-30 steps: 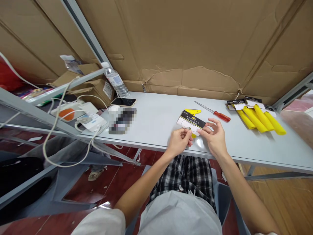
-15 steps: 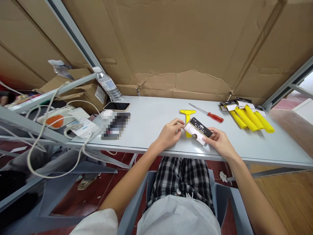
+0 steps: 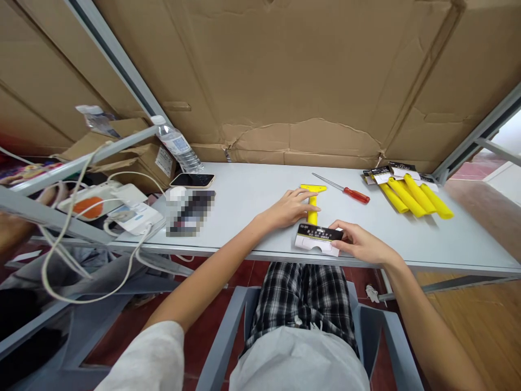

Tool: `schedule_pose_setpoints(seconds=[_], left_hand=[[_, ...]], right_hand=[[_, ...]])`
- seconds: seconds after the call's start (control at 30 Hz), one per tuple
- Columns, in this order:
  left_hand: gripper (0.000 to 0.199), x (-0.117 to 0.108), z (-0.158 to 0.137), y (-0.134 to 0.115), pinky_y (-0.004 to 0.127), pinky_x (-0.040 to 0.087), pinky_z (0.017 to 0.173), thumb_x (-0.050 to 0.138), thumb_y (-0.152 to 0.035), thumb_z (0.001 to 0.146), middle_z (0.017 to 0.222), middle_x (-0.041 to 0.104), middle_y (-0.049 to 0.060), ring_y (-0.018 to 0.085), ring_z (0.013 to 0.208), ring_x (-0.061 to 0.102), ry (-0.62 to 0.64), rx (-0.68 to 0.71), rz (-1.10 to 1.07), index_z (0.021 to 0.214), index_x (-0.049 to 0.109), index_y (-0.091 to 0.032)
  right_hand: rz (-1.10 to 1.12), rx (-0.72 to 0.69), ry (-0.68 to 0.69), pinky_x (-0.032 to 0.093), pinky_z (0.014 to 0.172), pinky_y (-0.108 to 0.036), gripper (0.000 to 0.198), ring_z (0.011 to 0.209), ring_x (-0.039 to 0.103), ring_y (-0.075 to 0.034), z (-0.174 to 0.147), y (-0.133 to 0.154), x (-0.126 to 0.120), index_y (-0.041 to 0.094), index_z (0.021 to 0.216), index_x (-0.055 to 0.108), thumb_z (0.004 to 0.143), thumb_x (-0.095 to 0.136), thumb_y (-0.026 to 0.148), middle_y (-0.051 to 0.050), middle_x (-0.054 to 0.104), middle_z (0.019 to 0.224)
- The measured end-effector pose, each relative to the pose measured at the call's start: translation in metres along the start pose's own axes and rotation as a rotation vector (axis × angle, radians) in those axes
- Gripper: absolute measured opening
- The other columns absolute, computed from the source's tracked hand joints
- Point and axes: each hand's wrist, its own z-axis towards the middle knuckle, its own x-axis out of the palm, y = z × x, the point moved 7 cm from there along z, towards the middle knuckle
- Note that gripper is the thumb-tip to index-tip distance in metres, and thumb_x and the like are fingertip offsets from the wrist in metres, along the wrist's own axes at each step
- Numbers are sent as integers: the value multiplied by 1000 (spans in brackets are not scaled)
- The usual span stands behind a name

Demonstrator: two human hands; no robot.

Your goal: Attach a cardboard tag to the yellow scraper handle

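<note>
Right now the left hand (image 3: 290, 207) is resting loosely spread over the yellow scraper (image 3: 312, 203), fingers touching its handle on the table (image 3: 252, 190). Just beside it, the right hand (image 3: 358, 243) is pinching the black-and-white card (image 3: 318, 239) by 1 end. Seemingly, the scraper is light, stiff plastic, best gripped along its handle; the card is thin and bendable, best held by its edges.

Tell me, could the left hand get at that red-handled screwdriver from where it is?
Probably yes. The left hand rests on the yellow scraper, and the screwdriver lies just beyond it on bare table, with nothing between them but the scraper itself.
</note>
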Motion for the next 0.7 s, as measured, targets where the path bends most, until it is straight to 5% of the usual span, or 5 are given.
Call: schedule_pose_setpoints(seconds=[0.13, 0.5, 0.7], left_hand=[[45, 2, 6, 1, 56, 45, 118, 70, -10, 103, 169, 59, 8, 35, 157, 49, 7, 27, -28, 138, 78, -38], [39, -2, 4, -15, 57, 47, 123, 73, -16, 103, 162, 65, 8, 31, 157, 52, 15, 97, -177, 134, 81, -38], [54, -3, 1, -1, 56, 45, 126, 65, -4, 100, 161, 66, 7, 29, 155, 55, -10, 73, -193, 142, 76, -36]], right_hand=[[40, 22, 52, 50, 64, -25, 28, 70, 68, -15, -1, 2, 5, 24, 117, 64, 101, 66, 47, 3, 73, 82], [98, 29, -100, 54, 73, -30, 29, 78, 70, -17, 13, -6, -11, 21, 111, 66, 96, 70, 46, -1, 75, 92], [99, 46, -112, 50, 70, -29, 34, 75, 65, -15, 15, -11, -12, 21, 115, 67, 95, 71, 49, 1, 71, 86]])
